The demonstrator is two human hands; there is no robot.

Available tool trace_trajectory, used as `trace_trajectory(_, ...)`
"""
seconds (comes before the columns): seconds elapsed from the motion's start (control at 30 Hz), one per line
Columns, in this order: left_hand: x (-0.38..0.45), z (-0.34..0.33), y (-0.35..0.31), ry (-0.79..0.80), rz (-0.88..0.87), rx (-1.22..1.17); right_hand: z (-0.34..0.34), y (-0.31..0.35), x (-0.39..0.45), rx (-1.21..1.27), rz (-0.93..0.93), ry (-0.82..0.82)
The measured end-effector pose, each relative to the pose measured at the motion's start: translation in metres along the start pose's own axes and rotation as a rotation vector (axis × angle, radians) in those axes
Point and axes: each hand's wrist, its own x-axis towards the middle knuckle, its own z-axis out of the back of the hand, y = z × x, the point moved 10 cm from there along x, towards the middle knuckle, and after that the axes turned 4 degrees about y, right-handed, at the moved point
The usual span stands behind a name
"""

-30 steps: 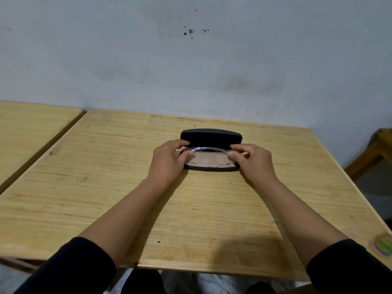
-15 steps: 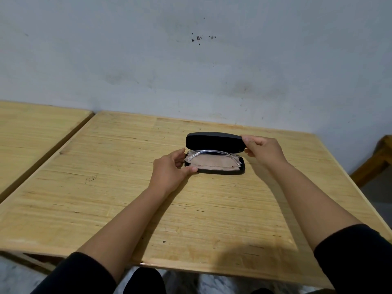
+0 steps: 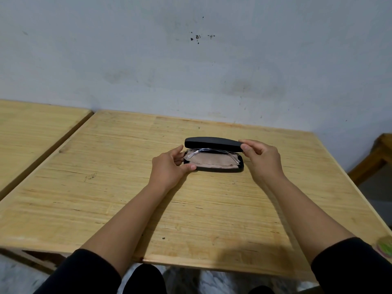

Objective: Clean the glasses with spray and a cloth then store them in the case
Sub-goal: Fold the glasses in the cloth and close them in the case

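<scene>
A black glasses case (image 3: 220, 169) lies open on the wooden table (image 3: 191, 209), its lid (image 3: 212, 142) tilted partly down. Inside lie clear-framed glasses (image 3: 209, 151) over a beige cloth (image 3: 212, 161). My left hand (image 3: 169, 166) grips the left end of the case's base, thumb on its front edge. At the lid's right end my right hand (image 3: 261, 155) pinches the lid between thumb and fingers. No spray bottle is in view.
A second wooden table (image 3: 31, 132) stands to the left across a narrow gap. A grey wall (image 3: 191, 60) rises right behind the table. A wooden piece of furniture (image 3: 373, 158) shows at the right edge, and a green round object (image 3: 386, 245) at the table's near right corner.
My right hand left the glasses in the case and took hold of the lid's right end. My left hand shifted to the case's left end. The lid has tilted lower.
</scene>
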Motion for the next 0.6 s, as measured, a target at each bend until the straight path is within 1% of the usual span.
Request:
trace_trajectory(0.17,-0.002,0.000,-0.003,-0.014,-0.006,0.017,0.003,0.004,-0.009,-0.020,0.049,-0.015)
trace_trajectory(0.37,-0.003,0.001,-0.002,-0.020,0.000,0.006,0.004,0.005,-0.015,-0.063,0.070,0.012)
trace_trajectory(0.5,-0.005,0.002,-0.006,-0.027,-0.015,0.034,0.000,0.005,-0.024,-0.196,0.127,0.055)
trace_trajectory(0.6,-0.005,0.000,-0.007,-0.019,-0.016,0.026,-0.001,0.006,-0.029,-0.282,0.164,0.054)
